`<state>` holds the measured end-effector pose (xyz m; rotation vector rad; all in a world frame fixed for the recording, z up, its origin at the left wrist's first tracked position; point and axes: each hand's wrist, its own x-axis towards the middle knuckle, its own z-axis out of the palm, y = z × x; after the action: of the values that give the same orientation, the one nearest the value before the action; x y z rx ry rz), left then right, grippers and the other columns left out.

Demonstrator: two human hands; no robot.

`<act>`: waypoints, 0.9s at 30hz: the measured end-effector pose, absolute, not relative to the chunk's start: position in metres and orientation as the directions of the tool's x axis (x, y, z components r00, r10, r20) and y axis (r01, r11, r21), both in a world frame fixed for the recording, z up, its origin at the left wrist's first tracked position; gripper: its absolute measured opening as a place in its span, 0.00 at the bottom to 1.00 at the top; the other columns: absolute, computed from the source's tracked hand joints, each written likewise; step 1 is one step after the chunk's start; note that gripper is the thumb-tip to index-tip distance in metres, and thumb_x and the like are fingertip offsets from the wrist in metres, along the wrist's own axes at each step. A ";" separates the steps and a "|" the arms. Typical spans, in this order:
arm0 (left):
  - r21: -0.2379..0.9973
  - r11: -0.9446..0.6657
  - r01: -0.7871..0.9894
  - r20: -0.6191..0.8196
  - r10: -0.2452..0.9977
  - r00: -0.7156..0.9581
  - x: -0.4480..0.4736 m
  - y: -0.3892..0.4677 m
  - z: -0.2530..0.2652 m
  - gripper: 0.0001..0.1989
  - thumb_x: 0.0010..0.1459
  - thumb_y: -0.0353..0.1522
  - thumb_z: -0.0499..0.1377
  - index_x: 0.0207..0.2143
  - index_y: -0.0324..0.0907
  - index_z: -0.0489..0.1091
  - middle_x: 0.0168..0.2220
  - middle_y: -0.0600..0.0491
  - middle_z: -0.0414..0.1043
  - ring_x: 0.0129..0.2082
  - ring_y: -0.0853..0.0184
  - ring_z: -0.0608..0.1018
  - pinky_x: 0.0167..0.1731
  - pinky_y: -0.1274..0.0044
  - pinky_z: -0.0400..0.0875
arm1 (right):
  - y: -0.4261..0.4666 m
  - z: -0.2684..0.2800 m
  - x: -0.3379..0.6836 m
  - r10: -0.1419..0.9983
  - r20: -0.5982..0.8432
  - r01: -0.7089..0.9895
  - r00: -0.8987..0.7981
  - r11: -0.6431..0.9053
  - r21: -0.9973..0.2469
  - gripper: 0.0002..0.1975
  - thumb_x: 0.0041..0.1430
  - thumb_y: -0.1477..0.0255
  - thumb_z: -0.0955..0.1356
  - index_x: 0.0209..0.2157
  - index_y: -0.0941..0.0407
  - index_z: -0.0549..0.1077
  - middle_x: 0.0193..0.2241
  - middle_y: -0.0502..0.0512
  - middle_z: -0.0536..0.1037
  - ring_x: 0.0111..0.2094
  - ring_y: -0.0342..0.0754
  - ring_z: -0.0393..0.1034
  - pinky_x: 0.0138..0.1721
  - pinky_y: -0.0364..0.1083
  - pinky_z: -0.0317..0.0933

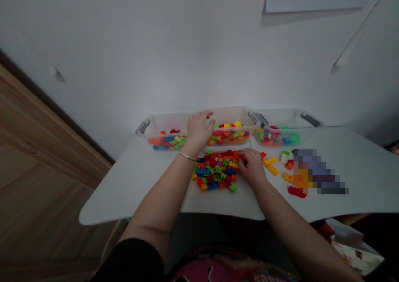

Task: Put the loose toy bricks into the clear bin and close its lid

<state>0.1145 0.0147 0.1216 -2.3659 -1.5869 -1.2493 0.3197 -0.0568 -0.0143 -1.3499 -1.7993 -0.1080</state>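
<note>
My left hand (198, 126) is raised over the adjoining ends of two clear plastic boxes, its thumb and fingers apart. No brick shows in it. My right hand (252, 165) rests at the right edge of a pile of toy building bricks (215, 171). Its fingers are bent over the edge bricks, with a gap between thumb and forefinger; the fingertips are partly hidden. Red, orange, yellow, green and blue bricks make up the pile on the white table (124, 186). Bricks also fill the bottoms of the left box (168, 119) and the middle box (229, 115).
A third clear box (280, 115) holds colourful pieces at the right. Yellow bricks (271, 165) and a red brick (297, 191) lie right of my right hand, beside a blurred-out patch (321, 171). The wall (187, 57) stands directly behind the boxes.
</note>
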 end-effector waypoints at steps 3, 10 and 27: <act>0.292 -0.595 0.748 0.644 0.701 0.306 0.116 -0.011 0.128 0.11 0.61 0.33 0.54 0.43 0.41 0.73 0.40 0.49 0.73 0.44 0.61 0.72 0.49 0.70 0.64 | -0.057 -0.014 0.320 0.745 0.667 0.814 -0.032 0.407 -0.415 0.10 0.53 0.77 0.63 0.36 0.55 0.74 0.39 0.59 0.79 0.46 0.56 0.68 0.52 0.59 0.59; 0.143 -0.557 0.818 0.455 0.771 0.446 0.106 -0.034 0.100 0.10 0.63 0.33 0.53 0.40 0.41 0.74 0.38 0.48 0.74 0.41 0.61 0.74 0.44 0.71 0.68 | -0.058 -0.014 0.321 0.745 0.666 0.815 -0.034 0.406 -0.414 0.09 0.53 0.77 0.64 0.36 0.55 0.73 0.38 0.59 0.79 0.44 0.56 0.69 0.52 0.58 0.60; 0.027 -0.437 0.899 0.258 0.872 0.416 0.093 -0.018 0.040 0.14 0.62 0.31 0.53 0.48 0.45 0.73 0.44 0.48 0.76 0.44 0.60 0.76 0.47 0.68 0.69 | -0.056 -0.018 0.321 0.773 0.633 0.798 -0.025 0.397 -0.453 0.09 0.54 0.75 0.63 0.35 0.55 0.74 0.38 0.60 0.78 0.44 0.56 0.69 0.50 0.59 0.60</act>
<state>0.0927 -0.0181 0.0396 -2.5446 -1.5986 -0.3551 0.3208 -0.0557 -0.0176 -1.3691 -1.7849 -0.0361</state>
